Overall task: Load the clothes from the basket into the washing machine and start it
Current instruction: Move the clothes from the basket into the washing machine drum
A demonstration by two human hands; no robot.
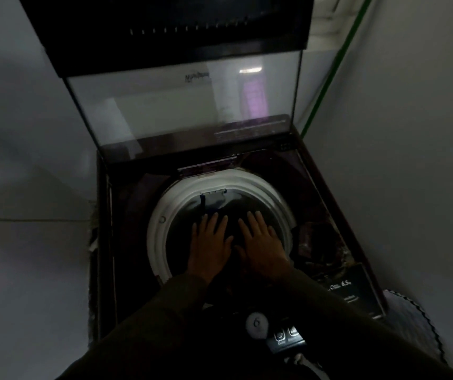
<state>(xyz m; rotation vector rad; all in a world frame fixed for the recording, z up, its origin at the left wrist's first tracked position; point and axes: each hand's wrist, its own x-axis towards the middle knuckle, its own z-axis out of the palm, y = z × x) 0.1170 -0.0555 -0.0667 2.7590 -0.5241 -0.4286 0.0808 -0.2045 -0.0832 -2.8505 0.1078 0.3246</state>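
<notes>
Head view, dim: top-loading washing machine point(126, 242) with its glass lid point(181, 113) propped upright at the rear edge. Left hand point(210, 242) and right hand point(262, 241) lie side by side, palms down, inside the white drum rim point(162, 231). Fingers point(215, 222) are straight and slightly spread, gripping nothing, flat on the dark clothes point(232, 222) in the drum; cloth detail can't be made out. Control panel point(285, 338) sits at the machine's near edge, and a green hose point(335, 64) runs past its far right corner.

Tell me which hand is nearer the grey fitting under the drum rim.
The left hand: its fingertips lie right below the grey fitting, while the right hand lies farther to the side.
</notes>
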